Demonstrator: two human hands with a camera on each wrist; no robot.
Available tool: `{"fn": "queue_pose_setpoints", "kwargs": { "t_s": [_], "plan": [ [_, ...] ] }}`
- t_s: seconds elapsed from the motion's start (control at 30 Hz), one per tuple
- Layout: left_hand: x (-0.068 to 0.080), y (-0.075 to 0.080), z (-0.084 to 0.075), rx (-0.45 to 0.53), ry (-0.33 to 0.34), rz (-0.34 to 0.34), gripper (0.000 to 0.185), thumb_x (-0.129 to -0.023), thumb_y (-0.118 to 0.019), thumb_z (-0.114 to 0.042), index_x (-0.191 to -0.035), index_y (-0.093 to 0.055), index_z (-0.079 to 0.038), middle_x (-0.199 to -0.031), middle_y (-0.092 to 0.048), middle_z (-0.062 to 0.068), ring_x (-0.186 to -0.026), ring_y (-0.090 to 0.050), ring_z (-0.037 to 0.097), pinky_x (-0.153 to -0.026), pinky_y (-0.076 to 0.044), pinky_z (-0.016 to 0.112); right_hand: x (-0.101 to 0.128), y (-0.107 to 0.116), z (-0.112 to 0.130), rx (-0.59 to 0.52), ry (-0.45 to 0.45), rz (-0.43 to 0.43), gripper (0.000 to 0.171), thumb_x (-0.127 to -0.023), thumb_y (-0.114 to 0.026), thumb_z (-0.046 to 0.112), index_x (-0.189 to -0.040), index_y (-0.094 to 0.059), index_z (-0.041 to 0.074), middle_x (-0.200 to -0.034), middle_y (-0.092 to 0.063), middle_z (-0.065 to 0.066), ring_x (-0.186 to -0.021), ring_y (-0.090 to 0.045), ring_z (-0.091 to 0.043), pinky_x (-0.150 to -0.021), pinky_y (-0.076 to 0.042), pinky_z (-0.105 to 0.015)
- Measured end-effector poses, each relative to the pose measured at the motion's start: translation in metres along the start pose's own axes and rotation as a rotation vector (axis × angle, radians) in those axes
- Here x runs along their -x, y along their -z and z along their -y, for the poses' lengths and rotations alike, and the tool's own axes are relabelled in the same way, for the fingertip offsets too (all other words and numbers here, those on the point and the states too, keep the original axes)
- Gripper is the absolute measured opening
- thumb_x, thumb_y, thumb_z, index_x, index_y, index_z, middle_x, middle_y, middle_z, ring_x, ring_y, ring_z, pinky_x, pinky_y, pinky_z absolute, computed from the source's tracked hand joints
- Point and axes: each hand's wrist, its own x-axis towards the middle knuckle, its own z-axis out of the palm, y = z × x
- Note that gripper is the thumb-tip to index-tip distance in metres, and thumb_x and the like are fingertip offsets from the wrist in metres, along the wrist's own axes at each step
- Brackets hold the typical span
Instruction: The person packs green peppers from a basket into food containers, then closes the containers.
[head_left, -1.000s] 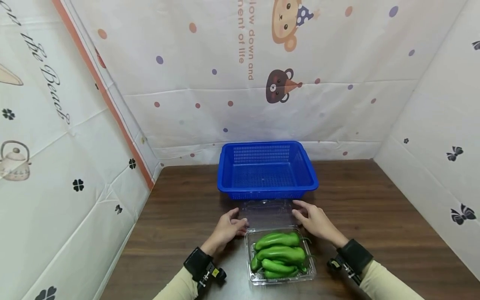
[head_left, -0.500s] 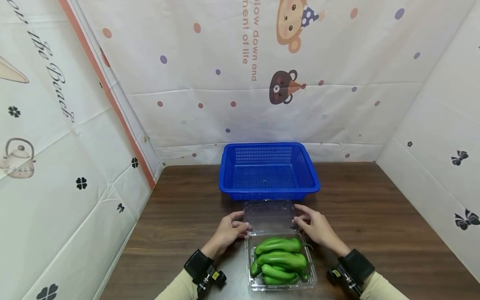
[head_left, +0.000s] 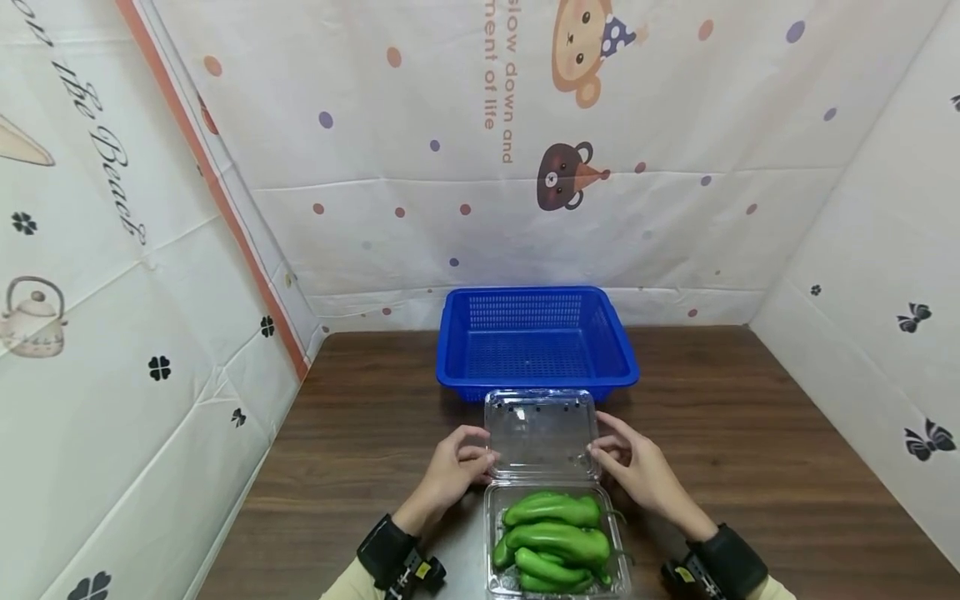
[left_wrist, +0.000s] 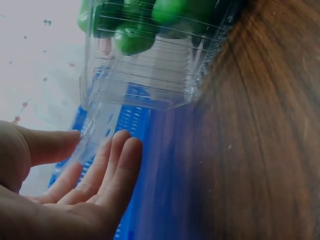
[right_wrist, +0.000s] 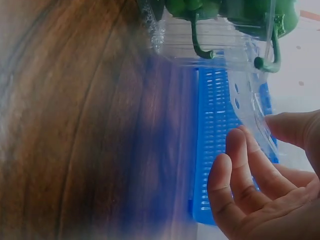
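Observation:
A clear plastic clamshell box stands on the table with its lid raised at the far side. Inside lie several long green peppers, some with thin stems poking past the right rim. My left hand pinches the lid's left edge; in the left wrist view the thumb is on one face and the fingers on the other. On the lid's right edge, my right hand pinches the same way, with its fingers behind the lid in the right wrist view.
A blue plastic basket stands right behind the lid, near the back wall. The brown wooden table runs to printed white cloth at the back and both sides.
The lid has tipped up from lying back and shows more of its face. Both hands have closed in on its edges. The box has slid slightly toward me.

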Motion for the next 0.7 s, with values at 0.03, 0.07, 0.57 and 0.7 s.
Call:
{"fn": "queue_pose_setpoints", "kwargs": {
  "t_s": [0.03,0.07,0.57,0.7],
  "plan": [
    [0.000,0.001,-0.001,0.000,-0.012,0.001,0.035,-0.097,-0.065,0.004,-0.130,-0.053,0.007,-0.109,-0.072,0.027,-0.082,-0.072,0.021,-0.073,-0.063,0.038,0.000,0.000,0.001,-0.023,0.006,-0.001,0.050,-0.094,-0.073,0.001,-0.141,-0.055,-0.002,-0.096,-0.077,-0.005,-0.077,-0.068,-0.007,-0.061,-0.053,-0.024],
    [0.000,0.001,-0.001,-0.004,-0.025,0.000,0.033,-0.097,-0.065,0.005,-0.128,-0.054,0.007,-0.110,-0.072,0.028,-0.082,-0.072,0.022,-0.071,-0.063,0.039,-0.001,0.001,0.002,-0.042,0.018,-0.003,0.048,-0.093,-0.072,-0.001,-0.138,-0.057,-0.002,-0.096,-0.077,-0.007,-0.077,-0.069,-0.009,-0.062,-0.054,-0.024],
    [-0.010,0.006,-0.008,-0.163,-0.243,-0.148,0.011,-0.088,-0.080,-0.004,-0.097,-0.075,-0.001,-0.088,-0.073,0.013,-0.075,-0.067,0.016,-0.069,-0.057,0.026,-0.007,0.008,0.012,0.053,0.196,-0.108,0.028,-0.086,-0.076,-0.009,-0.100,-0.064,0.012,-0.099,-0.071,-0.003,-0.081,-0.068,-0.011,-0.062,-0.058,-0.027],
    [-0.010,0.007,-0.007,-0.209,-0.259,-0.161,0.006,-0.088,-0.080,-0.004,-0.093,-0.078,-0.007,-0.090,-0.075,0.009,-0.080,-0.067,0.013,-0.073,-0.055,0.024,-0.007,0.007,0.008,0.131,0.306,-0.165,0.040,-0.079,-0.073,-0.022,-0.093,-0.064,0.015,-0.101,-0.069,-0.001,-0.079,-0.065,-0.007,-0.059,-0.053,-0.018]
  ]
}}
